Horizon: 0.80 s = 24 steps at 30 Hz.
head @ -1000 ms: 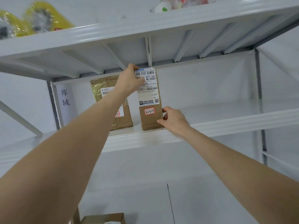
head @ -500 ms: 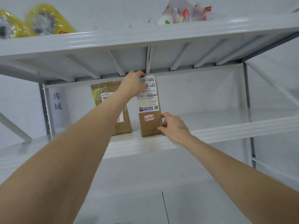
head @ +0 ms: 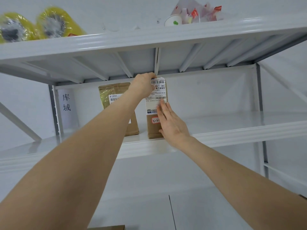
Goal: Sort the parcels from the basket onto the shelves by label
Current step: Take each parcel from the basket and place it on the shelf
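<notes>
Parcel (head: pixel 155 112) upright on shelf (head: pixel 232 131), frame centre; my left hand (head: pixel 143 85) grips top edge, right hand (head: pixel 171 125) flat, fingers straight on label.

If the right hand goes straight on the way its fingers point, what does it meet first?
The right hand looks flat on the upright parcel; sliding up its label, it would probably meet the left hand gripping the top edge. Depth is unclear.

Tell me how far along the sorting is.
Done: a taped parcel stands on the middle shelf. In hand: a second parcel upright beside it, left hand gripping its top, right hand flat on its front. Left: unknown; the basket is out of view.
</notes>
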### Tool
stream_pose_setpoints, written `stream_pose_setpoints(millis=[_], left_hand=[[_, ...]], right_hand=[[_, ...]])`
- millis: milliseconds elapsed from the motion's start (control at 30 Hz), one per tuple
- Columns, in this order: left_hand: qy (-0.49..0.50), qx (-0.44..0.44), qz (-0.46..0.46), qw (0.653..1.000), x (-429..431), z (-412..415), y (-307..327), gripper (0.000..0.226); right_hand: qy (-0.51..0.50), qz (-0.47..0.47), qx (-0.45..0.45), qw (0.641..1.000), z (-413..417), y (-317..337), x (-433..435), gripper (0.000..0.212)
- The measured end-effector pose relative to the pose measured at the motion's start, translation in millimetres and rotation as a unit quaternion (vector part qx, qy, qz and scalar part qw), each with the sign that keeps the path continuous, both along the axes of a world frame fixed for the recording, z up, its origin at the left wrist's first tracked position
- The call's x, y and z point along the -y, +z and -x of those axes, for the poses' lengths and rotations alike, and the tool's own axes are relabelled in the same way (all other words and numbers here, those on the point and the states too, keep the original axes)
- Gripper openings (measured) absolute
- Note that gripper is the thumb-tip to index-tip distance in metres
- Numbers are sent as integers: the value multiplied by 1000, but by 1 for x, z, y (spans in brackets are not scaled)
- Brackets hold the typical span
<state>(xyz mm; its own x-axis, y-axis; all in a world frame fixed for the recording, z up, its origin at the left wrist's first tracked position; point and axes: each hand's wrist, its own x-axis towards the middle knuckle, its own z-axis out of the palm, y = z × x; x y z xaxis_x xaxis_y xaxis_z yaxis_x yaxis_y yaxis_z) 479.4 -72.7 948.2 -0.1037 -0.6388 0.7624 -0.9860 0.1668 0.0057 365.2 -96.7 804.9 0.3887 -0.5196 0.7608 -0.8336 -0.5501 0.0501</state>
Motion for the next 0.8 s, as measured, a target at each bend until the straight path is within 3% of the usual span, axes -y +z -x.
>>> stream_pose_setpoints(millis=[300, 667, 800], left_hand=[[1, -16, -5, 1000, 9, -3, -1, 36], [-7, -3, 25, 1000, 46, -18, -9, 51], [-10, 13, 26, 1000, 58, -24, -9, 54]], right_hand=[[-6, -41, -6, 999, -7, 7, 7, 85], [2, -103, 1, 995, -14, 17, 35, 65], [-19, -111, -10, 994, -19, 20, 40, 71]])
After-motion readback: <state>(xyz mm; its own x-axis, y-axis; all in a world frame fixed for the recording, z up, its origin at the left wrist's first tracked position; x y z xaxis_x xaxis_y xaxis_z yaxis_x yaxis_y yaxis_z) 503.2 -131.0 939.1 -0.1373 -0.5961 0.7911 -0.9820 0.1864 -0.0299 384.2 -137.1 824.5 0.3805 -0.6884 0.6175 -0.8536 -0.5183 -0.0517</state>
